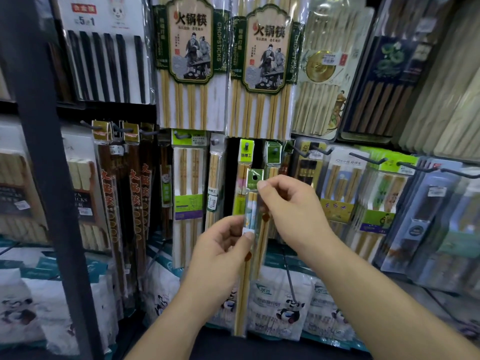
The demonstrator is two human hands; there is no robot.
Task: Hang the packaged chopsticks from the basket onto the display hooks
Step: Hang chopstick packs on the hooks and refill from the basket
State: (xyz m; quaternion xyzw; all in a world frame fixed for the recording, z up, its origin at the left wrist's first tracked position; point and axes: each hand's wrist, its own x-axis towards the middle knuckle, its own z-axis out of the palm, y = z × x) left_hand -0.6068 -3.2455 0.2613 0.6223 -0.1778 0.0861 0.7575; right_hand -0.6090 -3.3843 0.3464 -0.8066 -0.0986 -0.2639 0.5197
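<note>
A shop wall (230,172) hangs thick with chopstick packs (189,61), with panda-printed bags (283,305) stacked beneath. The left hand (220,255) pinches a narrow pack (242,294) mid-length and the right hand (291,203) pinches its green top, holding it upright just before a hook (246,146).

"火锅筷", "CHOPSTICKS" on green-framed pack (191,48), "JOY-HER" on white-topped pack (344,162), "5" and "1" on black-chopstick pack (104,61)

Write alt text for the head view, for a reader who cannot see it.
The right hand pinches the green header of a chopstick pack and the left hand grips its middle, holding it upright before other hanging packs.
</note>
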